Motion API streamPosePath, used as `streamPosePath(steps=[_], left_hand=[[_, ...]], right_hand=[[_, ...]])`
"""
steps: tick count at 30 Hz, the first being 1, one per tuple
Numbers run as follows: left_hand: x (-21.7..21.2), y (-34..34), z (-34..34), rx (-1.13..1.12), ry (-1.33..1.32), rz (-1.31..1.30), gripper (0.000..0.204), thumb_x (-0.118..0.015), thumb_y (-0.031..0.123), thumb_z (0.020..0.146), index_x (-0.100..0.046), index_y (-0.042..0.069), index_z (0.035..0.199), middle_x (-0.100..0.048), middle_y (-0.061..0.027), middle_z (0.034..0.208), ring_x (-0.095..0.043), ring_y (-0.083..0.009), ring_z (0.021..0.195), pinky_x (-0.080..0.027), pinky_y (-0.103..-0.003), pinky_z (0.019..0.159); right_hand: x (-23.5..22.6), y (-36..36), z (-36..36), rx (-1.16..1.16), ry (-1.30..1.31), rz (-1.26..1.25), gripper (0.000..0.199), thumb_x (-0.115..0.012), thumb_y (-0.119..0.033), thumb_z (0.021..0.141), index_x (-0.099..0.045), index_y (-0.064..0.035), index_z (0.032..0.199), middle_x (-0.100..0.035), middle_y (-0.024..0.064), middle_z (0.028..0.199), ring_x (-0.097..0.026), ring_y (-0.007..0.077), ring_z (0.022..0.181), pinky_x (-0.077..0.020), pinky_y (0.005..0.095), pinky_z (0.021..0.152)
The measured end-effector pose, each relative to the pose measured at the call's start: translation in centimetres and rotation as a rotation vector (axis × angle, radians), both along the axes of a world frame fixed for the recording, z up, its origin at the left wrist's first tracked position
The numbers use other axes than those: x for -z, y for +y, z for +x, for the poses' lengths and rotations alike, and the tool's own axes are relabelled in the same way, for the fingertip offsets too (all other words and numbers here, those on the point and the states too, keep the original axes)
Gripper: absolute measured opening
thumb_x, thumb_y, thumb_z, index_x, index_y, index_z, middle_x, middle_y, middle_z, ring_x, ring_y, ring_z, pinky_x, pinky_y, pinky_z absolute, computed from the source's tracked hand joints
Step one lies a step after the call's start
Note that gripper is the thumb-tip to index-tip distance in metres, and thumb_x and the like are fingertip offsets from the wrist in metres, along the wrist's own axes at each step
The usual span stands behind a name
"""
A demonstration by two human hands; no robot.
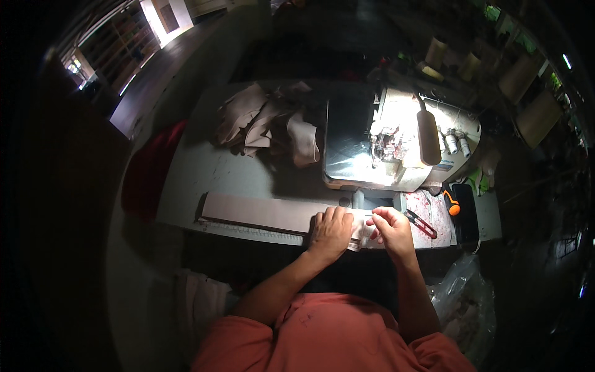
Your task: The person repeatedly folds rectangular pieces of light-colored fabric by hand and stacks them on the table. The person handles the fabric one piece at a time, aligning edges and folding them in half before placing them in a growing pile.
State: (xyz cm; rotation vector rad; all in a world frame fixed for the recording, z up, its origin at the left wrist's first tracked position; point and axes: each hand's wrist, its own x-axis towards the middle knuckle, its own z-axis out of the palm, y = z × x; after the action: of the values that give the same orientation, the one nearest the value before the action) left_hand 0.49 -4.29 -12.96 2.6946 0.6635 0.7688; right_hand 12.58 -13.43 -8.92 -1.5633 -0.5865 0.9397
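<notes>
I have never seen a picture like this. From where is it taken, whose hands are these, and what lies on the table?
A camera on the person's head looks down, so its wide lens bends straight edges. The bare hands are the wearer's own. The left hand rests on long, pale fabric; the right hand has its fingertips together near the fabric's right end, but what they hold is unclear. On the table are a lit sewing machine, a heap of cloth and small red snips.
</notes>
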Motion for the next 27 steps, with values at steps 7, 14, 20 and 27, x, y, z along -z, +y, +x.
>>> streamPosePath(steps=[7,14,20,27], left_hand=[[0.0,1.4,-0.4,0.147,-0.352,-0.450,0.007,-0.049,0.009,0.076,-0.047,0.003,0.074,-0.047,-0.0110,0.075,-0.046,-0.0271,0.075,-0.036,-0.036,0.067],[-1.9,-0.9,-3.9,0.139,-0.376,-0.576,0.014,-0.047,0.014,0.081,-0.045,0.004,0.073,-0.049,-0.0105,0.074,-0.048,-0.0220,0.068,-0.040,-0.032,0.065],[-1.2,9.5,-13.2,-0.163,-1.670,-1.478,0.040,-0.044,0.036,0.083,-0.045,0.007,0.111,-0.051,-0.0064,0.108,-0.047,-0.0189,0.102,-0.039,-0.034,0.086],[-5.5,5.9,-8.2,-0.167,-0.704,-0.771,0.037,-0.042,0.015,0.082,-0.041,-0.003,0.114,-0.042,-0.0178,0.116,-0.043,-0.0254,0.106,-0.036,-0.034,0.087]], right_hand=[[-0.9,-0.3,0.0,0.004,0.005,0.013,0.018,-0.053,-0.010,0.079,-0.052,0.0038,0.091,-0.057,0.0073,0.077,-0.052,0.0091,0.064,-0.0420,0.0191,0.051],[-1.7,2.9,-2.4,-0.060,-0.110,0.174,0.011,-0.053,-0.010,0.079,-0.052,0.0015,0.077,-0.053,0.0025,0.068,-0.051,0.0082,0.062,-0.0421,0.0202,0.056],[-3.9,2.1,-2.7,0.060,0.297,0.258,0.012,-0.048,-0.008,0.079,-0.051,0.0030,0.084,-0.057,0.0102,0.071,-0.056,0.0144,0.056,-0.0509,0.0280,0.052],[-4.0,2.6,-3.7,-0.086,0.511,0.303,0.017,-0.046,-0.010,0.082,-0.050,0.0024,0.091,-0.057,0.0081,0.079,-0.058,0.0154,0.066,-0.0520,0.0306,0.059]])
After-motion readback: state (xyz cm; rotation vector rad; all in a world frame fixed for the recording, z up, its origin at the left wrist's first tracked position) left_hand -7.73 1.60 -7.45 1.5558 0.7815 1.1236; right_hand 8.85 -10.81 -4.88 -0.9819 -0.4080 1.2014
